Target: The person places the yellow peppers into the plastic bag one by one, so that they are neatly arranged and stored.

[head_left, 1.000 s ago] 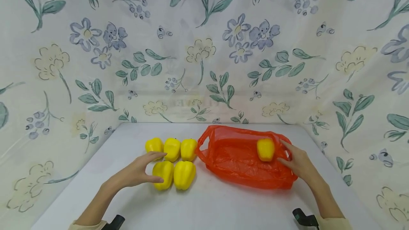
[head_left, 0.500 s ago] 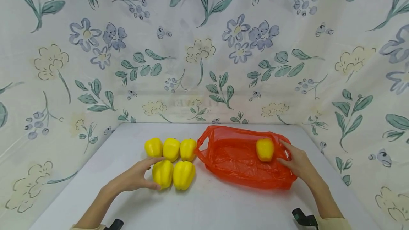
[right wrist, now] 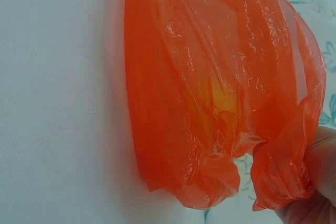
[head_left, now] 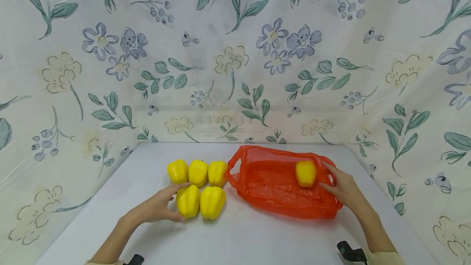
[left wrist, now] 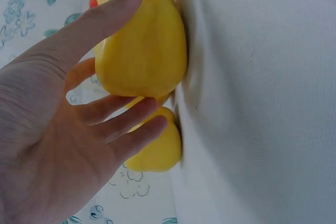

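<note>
In the head view, my left hand [head_left: 156, 205] is spread beside the front-left yellow bell pepper [head_left: 189, 202], thumb at its near side and index finger at its far side. The left wrist view shows the thumb over this bell pepper [left wrist: 144, 45] and the other fingers fairly straight at its end; whether they press it I cannot tell. My right hand [head_left: 344, 187] grips the handle end of a red plastic bag [head_left: 265, 199], which lies spread with its mouth open. One yellow bell pepper [head_left: 306, 174] is inside; in the right wrist view it glows through the plastic.
Beside the front-left pepper lies another bell pepper [head_left: 212, 202]. A back row holds three more, the rightmost pepper [head_left: 217, 173] close to the bag's left handle. All rest on a white table [head_left: 250, 244], with a floral curtain [head_left: 235, 72] behind and at the sides.
My left hand has come down and toward me, its thumb and index finger now around the front-left bell pepper's sides. The right hand and the bag stay put.
</note>
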Demonstrator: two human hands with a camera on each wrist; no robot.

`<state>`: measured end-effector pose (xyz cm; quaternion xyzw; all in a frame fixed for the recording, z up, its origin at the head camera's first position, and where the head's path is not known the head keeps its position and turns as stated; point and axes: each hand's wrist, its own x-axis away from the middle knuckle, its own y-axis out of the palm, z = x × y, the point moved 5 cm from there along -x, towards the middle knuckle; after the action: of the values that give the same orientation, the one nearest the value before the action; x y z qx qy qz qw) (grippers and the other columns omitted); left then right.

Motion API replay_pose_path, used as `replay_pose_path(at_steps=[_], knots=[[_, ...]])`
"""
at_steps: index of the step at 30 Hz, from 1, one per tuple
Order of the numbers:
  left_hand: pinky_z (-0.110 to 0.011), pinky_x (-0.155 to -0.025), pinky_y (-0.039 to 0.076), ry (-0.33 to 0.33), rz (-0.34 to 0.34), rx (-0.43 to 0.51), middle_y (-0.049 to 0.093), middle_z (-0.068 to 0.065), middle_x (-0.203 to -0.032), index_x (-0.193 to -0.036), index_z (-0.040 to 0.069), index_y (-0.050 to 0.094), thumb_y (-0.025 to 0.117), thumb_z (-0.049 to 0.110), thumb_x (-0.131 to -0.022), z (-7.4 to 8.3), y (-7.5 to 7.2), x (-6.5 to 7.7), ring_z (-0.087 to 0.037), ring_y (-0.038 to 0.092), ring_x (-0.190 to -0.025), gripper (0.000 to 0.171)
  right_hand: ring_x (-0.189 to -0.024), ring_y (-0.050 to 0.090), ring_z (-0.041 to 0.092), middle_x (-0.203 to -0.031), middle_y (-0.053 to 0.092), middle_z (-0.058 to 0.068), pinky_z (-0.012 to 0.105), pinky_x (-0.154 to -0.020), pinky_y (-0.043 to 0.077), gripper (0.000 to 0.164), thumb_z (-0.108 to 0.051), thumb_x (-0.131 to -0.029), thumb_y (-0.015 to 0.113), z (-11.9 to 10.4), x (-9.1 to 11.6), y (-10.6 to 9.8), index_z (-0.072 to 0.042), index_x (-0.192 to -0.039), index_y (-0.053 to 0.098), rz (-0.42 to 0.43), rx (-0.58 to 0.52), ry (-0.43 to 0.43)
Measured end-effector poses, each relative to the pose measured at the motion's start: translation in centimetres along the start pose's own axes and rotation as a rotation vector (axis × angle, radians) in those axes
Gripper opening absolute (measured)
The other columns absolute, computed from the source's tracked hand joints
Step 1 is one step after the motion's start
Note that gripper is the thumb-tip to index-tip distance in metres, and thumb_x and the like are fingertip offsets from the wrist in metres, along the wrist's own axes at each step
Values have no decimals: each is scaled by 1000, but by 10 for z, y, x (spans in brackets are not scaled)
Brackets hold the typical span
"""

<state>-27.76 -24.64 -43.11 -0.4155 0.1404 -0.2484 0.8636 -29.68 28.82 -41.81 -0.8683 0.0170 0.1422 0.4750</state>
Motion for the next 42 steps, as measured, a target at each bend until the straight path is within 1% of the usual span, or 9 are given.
replay_pose_path(at_steps=[7, 12, 16, 21, 25, 30, 34, 38, 42], knots=[[-59, -98, 49, 9, 34, -26, 42, -16, -152, -149, 9, 37, 86, 35, -73, 1, 1, -3, -40, 45, -134, 94, -106, 58, 43, -132, 54, 32, 49, -79, 59, 72, -11, -85, 75, -2, 1, -2, 1, -146, 40, 7, 6, -8], [-59, -96, 50, 4, 36, -32, 42, -17, -151, -149, 8, 37, 84, 37, -75, 0, 1, -1, -40, 46, -132, 92, -105, 58, 42, -131, 55, 32, 48, -78, 60, 71, -11, -85, 75, -3, 1, -2, 1, -146, 40, 5, 3, -6], [-58, -96, 50, -1, 54, -40, 44, -16, -150, -148, 8, 38, 84, 37, -75, 0, -3, 3, -40, 47, -131, 92, -108, 57, 43, -132, 54, 32, 48, -79, 60, 72, -11, -85, 75, 0, 1, -2, 1, -146, 39, 0, 2, 6], [-55, -95, 52, -11, 101, -63, 47, -16, -147, -148, 8, 38, 84, 39, -74, 1, -13, 8, -38, 51, -127, 92, -103, 58, 39, -130, 55, 31, 47, -78, 60, 72, -11, -85, 75, 0, 0, -2, 1, -146, 40, 4, -2, -2], [-54, -95, 52, -6, 128, -73, 46, -15, -148, -148, 9, 38, 84, 40, -74, 7, -21, 7, -36, 51, -127, 92, -103, 58, 40, -131, 55, 31, 47, -78, 60, 72, -12, -85, 75, 0, 0, -3, 1, -146, 39, 4, -2, 2], [-52, -95, 53, 22, 156, -101, 45, -13, -150, -149, 10, 37, 85, 39, -74, 16, -29, 4, -34, 51, -128, 93, -102, 58, 39, -131, 55, 31, 47, -79, 60, 72, -12, -85, 75, -1, 1, -3, 1, -147, 39, 1, 0, 6], [-49, -95, 53, 35, 194, -117, 42, -12, -152, -149, 12, 36, 85, 41, -73, 23, -36, 1, -33, 51, -130, 95, -107, 57, 42, -133, 54, 31, 49, -80, 60, 72, -13, -85, 74, -1, 2, -3, 0, -147, 39, 0, -6, 7], [-49, -96, 53, 60, 225, -106, 40, -12, -154, -149, 11, 36, 86, 39, -73, 32, -41, -2, -32, 50, -132, 95, -110, 56, 44, -134, 53, 31, 49, -79, 60, 73, -13, -85, 74, -1, 2, -3, 0, -147, 38, -7, -13, 18], [-45, -98, 52, 80, 233, -102, 43, -9, -152, -148, 11, 37, 86, 38, -73, 41, -42, -8, -27, 52, -129, 94, -108, 57, 43, -134, 53, 31, 48, -79, 60, 73, -13, -85, 74, -1, 2, -3, -1, -147, 38, -8, -13, 17]])
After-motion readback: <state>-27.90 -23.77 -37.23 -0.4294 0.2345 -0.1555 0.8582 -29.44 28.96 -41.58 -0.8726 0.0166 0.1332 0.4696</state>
